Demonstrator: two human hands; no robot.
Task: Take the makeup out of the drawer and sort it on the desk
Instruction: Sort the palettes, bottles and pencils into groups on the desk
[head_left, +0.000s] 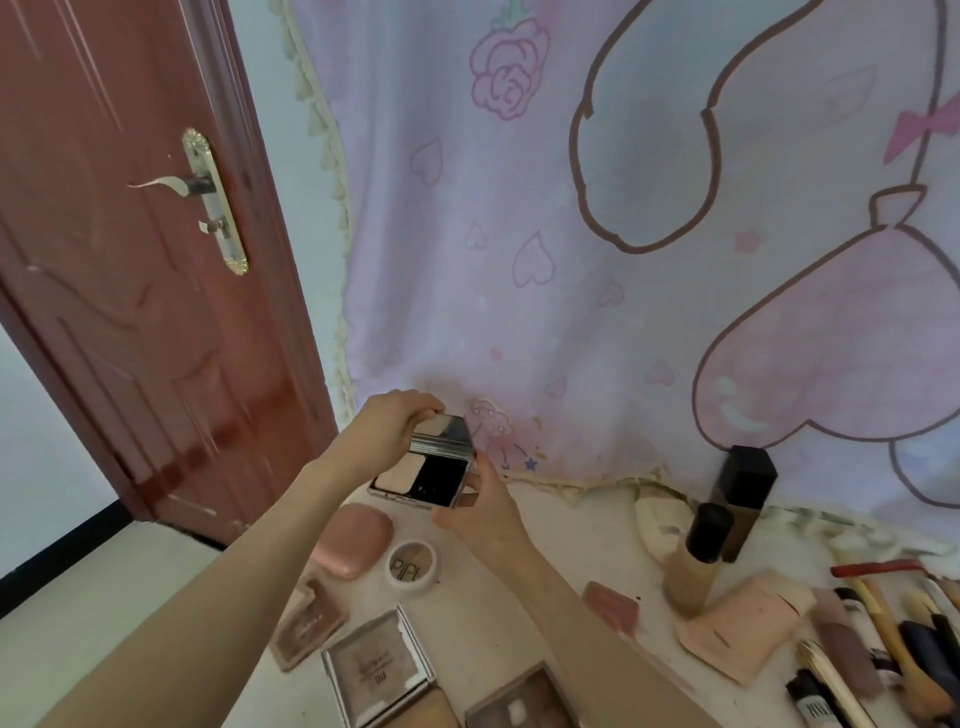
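1. Makeup lies spread over the desk (519, 587); at the left we see a pink compact (353, 540) and a round pot (412, 565).
2. Our left hand (395, 421) grips the raised lid of an open powder palette (431, 475) at the desk's back edge.
3. Our right hand (480, 506) holds the palette's base.
4. Farther right stand two foundation bottles (701, 551), with brushes (893, 634) beyond.
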